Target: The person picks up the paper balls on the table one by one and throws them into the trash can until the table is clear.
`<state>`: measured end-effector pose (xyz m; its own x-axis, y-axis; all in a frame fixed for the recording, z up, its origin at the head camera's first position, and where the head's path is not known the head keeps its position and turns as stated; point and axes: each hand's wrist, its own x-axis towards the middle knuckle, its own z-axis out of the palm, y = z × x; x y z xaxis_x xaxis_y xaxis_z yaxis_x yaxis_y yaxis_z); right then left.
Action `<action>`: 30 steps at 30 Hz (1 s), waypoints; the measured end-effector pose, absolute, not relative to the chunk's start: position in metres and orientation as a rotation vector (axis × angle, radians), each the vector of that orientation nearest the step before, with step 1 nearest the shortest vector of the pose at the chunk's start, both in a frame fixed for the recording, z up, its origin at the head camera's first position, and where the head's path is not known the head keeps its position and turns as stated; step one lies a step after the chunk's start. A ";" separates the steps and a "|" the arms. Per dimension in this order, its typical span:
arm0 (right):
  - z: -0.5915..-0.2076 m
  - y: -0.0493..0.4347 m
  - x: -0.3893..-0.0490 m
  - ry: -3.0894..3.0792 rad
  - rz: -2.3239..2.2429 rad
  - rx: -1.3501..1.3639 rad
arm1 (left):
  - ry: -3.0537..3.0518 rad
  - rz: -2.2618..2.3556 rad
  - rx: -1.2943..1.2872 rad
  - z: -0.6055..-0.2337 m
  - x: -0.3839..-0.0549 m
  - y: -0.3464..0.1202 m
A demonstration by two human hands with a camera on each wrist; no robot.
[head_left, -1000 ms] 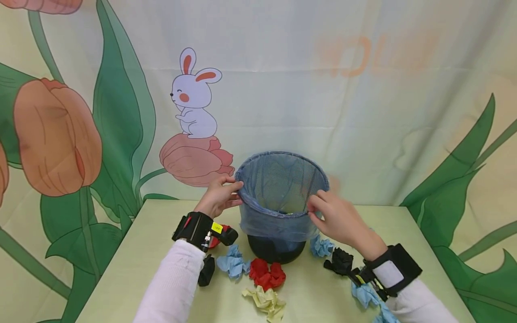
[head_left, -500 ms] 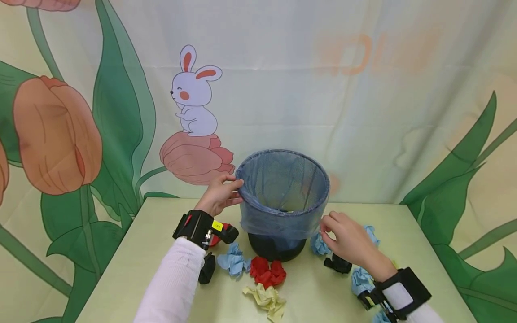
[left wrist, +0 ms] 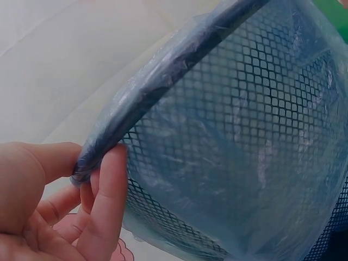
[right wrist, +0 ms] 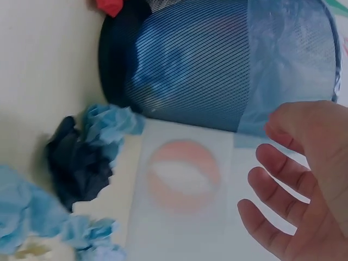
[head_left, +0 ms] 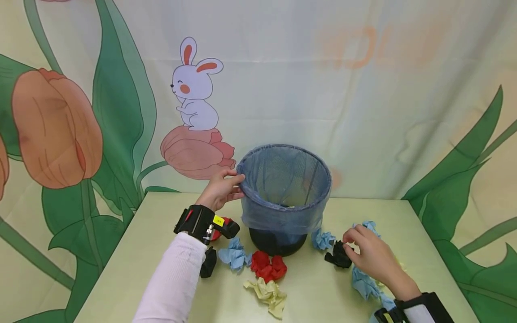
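A mesh wastebasket (head_left: 278, 244) with a black base stands at the middle of the table, lined with a translucent blue bag (head_left: 278, 220) folded over its rim. My left hand (head_left: 220, 190) pinches the bag-covered rim at its left side; in the left wrist view the thumb and fingers lie on either side of that rim (left wrist: 163, 81). To the right, my right hand (head_left: 375, 258) hovers above the table with loosely bent fingers and holds nothing. Closest to its fingertips is a crumpled black paper ball (head_left: 338, 256). The wastebasket's bottom inside is mostly hidden.
Crumpled blue paper (head_left: 323, 240) lies right of the wastebasket, with more blue paper (head_left: 365, 282) under the right hand. Ahead of the base lie red paper (head_left: 268, 267), yellow paper (head_left: 268, 296), blue paper (head_left: 234, 255) and black paper (head_left: 208, 262). A printed curtain (head_left: 282, 89) hangs behind.
My right hand has left the wastebasket's front rim and moved right and down, over the paper balls. My left hand keeps its hold on the rim. The head view has tilted slightly.
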<state>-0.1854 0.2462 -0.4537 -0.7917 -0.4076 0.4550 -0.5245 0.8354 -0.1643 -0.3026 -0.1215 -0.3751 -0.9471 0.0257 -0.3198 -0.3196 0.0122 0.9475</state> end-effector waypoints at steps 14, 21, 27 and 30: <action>-0.500 0.274 -0.153 -2.754 0.339 0.510 | 2.039 2.046 -0.286 -0.372 -0.304 -0.122; -0.532 0.282 -0.133 -2.936 0.367 0.318 | 2.028 2.038 -0.298 -0.375 -0.301 -0.122; -0.547 0.285 -0.118 -3.078 0.362 0.125 | 2.021 2.036 -0.300 -0.377 -0.302 -0.122; -0.552 0.287 -0.114 -3.145 0.356 0.045 | 2.020 2.040 -0.294 -0.376 -0.302 -0.124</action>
